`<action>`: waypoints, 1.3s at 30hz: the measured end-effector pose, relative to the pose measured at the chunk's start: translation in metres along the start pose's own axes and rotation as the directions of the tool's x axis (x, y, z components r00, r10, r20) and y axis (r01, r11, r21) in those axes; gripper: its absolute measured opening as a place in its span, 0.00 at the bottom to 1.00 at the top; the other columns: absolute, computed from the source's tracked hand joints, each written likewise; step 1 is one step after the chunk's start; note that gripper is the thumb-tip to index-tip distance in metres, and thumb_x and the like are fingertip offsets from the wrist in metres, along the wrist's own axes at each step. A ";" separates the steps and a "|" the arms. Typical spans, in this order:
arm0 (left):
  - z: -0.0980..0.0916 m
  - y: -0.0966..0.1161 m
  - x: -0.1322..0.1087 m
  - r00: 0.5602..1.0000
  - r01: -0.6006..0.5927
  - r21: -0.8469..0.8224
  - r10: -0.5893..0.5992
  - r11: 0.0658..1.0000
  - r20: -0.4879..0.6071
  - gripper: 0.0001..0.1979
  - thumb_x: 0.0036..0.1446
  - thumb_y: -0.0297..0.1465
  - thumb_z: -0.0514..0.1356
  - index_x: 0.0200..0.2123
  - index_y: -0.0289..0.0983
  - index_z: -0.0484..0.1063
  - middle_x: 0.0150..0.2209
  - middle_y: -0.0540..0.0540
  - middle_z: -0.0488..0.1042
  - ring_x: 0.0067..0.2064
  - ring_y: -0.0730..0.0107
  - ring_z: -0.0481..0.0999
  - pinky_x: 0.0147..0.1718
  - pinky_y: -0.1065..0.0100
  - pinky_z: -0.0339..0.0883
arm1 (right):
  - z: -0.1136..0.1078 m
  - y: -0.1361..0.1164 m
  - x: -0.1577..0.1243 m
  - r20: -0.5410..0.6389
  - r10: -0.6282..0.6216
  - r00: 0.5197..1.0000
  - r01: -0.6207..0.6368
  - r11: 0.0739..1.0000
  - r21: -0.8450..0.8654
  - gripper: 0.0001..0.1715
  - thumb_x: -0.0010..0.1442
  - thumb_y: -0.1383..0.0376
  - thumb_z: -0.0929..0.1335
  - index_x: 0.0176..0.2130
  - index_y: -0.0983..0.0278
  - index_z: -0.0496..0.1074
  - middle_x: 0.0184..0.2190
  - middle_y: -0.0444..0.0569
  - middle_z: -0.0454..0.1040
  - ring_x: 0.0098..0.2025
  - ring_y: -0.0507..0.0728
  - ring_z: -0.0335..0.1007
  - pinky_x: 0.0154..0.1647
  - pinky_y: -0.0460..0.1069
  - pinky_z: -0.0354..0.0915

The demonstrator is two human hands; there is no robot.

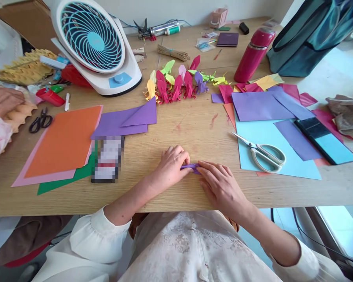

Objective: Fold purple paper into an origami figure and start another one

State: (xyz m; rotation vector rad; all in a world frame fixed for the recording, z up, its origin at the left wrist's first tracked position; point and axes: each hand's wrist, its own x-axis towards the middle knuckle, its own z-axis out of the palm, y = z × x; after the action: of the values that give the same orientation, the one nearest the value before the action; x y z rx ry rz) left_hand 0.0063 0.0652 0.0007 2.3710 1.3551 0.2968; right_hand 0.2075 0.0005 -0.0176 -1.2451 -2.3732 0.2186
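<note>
A small folded strip of purple paper (191, 167) lies low over the wooden table, close to its front edge. My left hand (173, 162) pinches the strip's left end between thumb and bent fingers. From the other side, my right hand (219, 180) presses its fingers together on the right end. Much of the paper is hidden under my fingers, so its full shape does not show. White-handled scissors (267, 154) rest with blades partly apart on a light blue sheet (297, 172) to the right of my hands.
Left of my hands are a phone (107, 159), orange paper (63, 141) and purple sheets (111, 121). Folded paper figures (176, 84) stand behind, near a fan (94, 47) and a red bottle (254, 55). Another phone (326, 141) lies right. A person's arm (0, 117) shows far left.
</note>
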 end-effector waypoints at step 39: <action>-0.008 -0.025 0.032 0.973 0.081 -0.827 -0.226 0.557 -0.057 0.16 0.51 0.42 0.68 0.27 0.35 0.70 0.19 0.55 0.66 0.20 0.78 0.65 0.19 0.74 0.58 | 0.011 0.031 0.091 0.343 0.267 0.900 -0.424 0.365 0.829 0.24 0.54 0.46 0.71 0.31 0.64 0.72 0.27 0.46 0.73 0.29 0.52 0.64 0.30 0.47 0.61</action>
State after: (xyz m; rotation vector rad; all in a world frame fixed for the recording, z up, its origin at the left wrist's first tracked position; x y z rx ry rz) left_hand -0.0003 0.1059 -0.0033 1.4355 1.1082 0.8719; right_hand 0.1807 0.0932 -0.0087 -1.1163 -1.5315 1.5515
